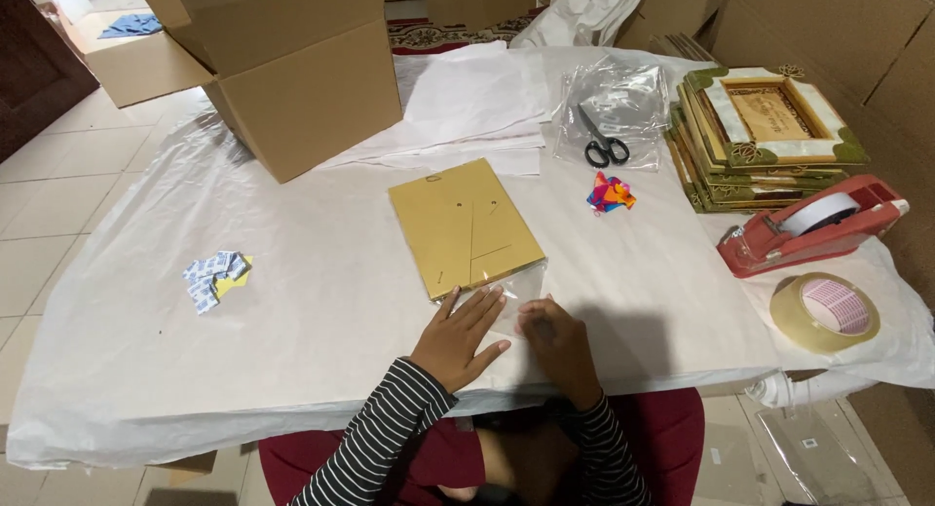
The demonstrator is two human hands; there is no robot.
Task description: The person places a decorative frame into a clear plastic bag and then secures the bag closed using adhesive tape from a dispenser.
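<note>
Hands sit close together at the near edge of the bench (292, 272), which is covered in white paper. The left hand (458, 338) lies flat with fingers spread on the open end of a clear plastic sleeve (516, 290); the right hand (557, 342) is curled, fingertips pressing the same sleeve just beside it. A flat golden-brown cardboard-backed frame (463, 225) lies face down inside the sleeve, just beyond the fingers. Farther out, a small multicoloured bow (611, 191) rests near black-handled scissors (602, 141) on clear bags. To the right stand a stack of ornate frames (765, 136), a red tape dispenser (813, 224) and a roll of tape (825, 311). Blue-and-white packets (216, 275) lie to the left, near an open cardboard box (302, 87).
</note>
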